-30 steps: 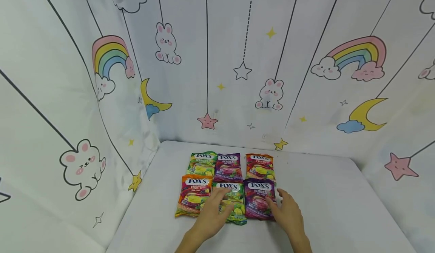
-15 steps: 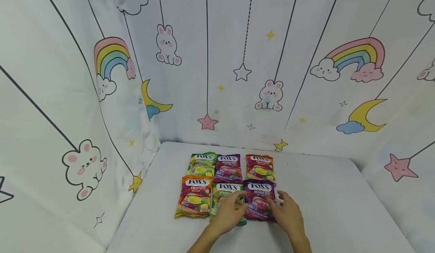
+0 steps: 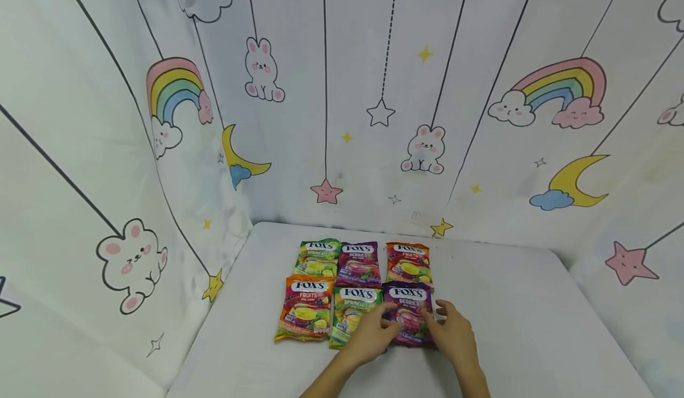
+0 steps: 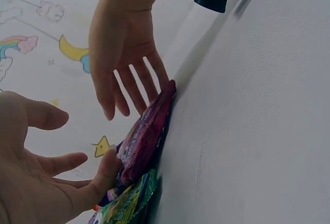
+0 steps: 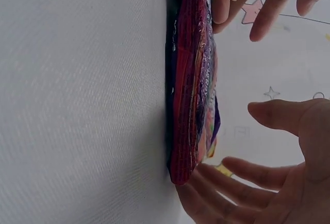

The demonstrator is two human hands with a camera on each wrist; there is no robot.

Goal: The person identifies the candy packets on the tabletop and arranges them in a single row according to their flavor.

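Note:
In the head view a purple Fox's Berries candy bag (image 3: 409,316) lies flat at the right of the front row. My left hand (image 3: 372,332) hovers over its left side, fingers loosely bent and thumb apart, partly covering the green Springtea candy bag (image 3: 350,312). In the left wrist view a fingertip of it comes right to the purple bag (image 4: 147,136). On the other side, my right hand (image 3: 454,334) has its fingers spread at the bag's right edge. The right wrist view shows those fingers (image 5: 237,183) by the end of the purple bag (image 5: 191,90), thumb raised away.
An orange Fruits candy bag (image 3: 306,312) lies left in the front row. Behind are a green Springtea bag (image 3: 317,261), another Berries bag (image 3: 360,264) and, past a gap, another Fruits bag (image 3: 409,264). A printed curtain (image 3: 299,148) borders the white table (image 3: 523,327).
My left hand has moved right, from over the front green bag to the left side of the front purple bag. My right hand has stayed nearly still, and the bags look unmoved.

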